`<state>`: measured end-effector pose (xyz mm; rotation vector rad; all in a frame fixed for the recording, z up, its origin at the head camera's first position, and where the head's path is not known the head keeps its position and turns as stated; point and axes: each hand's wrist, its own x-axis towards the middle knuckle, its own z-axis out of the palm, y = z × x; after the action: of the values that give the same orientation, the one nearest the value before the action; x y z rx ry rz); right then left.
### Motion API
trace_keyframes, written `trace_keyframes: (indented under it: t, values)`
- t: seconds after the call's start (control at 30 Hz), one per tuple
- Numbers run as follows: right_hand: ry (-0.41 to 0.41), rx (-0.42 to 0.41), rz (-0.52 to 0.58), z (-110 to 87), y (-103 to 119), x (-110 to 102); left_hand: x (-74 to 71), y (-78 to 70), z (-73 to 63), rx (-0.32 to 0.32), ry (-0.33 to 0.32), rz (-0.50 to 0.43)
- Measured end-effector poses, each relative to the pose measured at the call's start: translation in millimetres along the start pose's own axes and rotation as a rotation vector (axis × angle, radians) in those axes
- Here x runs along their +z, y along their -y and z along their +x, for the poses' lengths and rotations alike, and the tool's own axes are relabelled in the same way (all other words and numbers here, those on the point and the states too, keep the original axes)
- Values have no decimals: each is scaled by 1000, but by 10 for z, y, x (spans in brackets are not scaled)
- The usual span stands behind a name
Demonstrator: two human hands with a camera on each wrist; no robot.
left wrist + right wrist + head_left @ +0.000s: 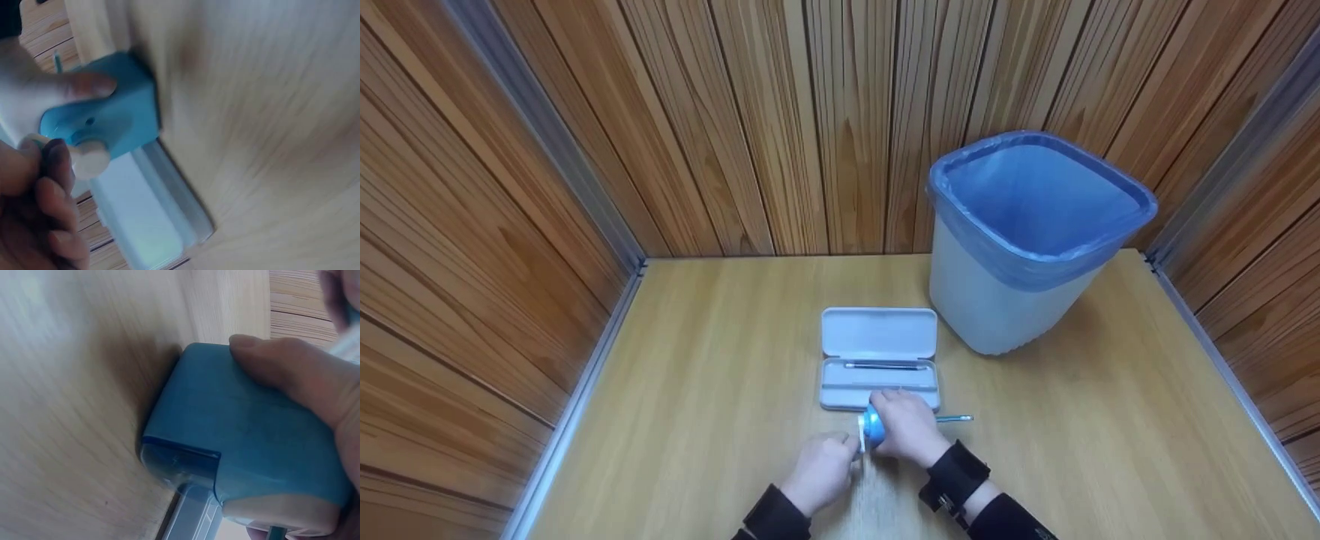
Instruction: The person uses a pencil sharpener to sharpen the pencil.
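Observation:
A blue crank pencil sharpener (pixel 874 426) stands on the table in front of the open pencil case. My right hand (pixel 909 424) grips its body from above, with the thumb along one side in the right wrist view. In the left wrist view, the fingers of my left hand (pixel 36 202) pinch the end of the white crank (pixel 90 159). A pencil (pixel 956 418) sticks out of the sharpener's other side; its inserted end is hidden. The pale pencil case (pixel 879 333) has another pencil (pixel 885 366) lying inside.
A pale waste bin (pixel 997 300) lined with a blue bag (pixel 1035 187) stands at the back right. Wood-panelled walls (pixel 847 127) with metal edge strips (pixel 577 405) enclose the wooden table (pixel 697 360) at the back and sides.

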<state>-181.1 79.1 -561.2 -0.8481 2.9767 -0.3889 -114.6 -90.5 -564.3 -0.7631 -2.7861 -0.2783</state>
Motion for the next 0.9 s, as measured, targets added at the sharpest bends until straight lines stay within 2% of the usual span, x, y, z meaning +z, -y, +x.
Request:
trace_keyframes:
  t: [0.17,0.27,0.37,0.43,0.6,0.73,0.9]
  values:
    - [15,-4,17,-5,-7,-6,144,17,25,-113,226,-123]
    - [13,-10,19,-5,-14,-4,222,61,91,-162,289,-136]
    - [12,-21,15,1,-21,-5,281,122,160,-167,298,-81]
    - [14,-26,17,7,-25,-14,307,163,197,-158,280,-22]
    - [17,-38,19,17,-41,-43,371,236,266,-146,204,62]
    - [14,-53,9,10,-47,-46,409,266,329,-147,149,86]
    - [16,-67,-18,8,-31,-24,360,315,458,-202,187,79]
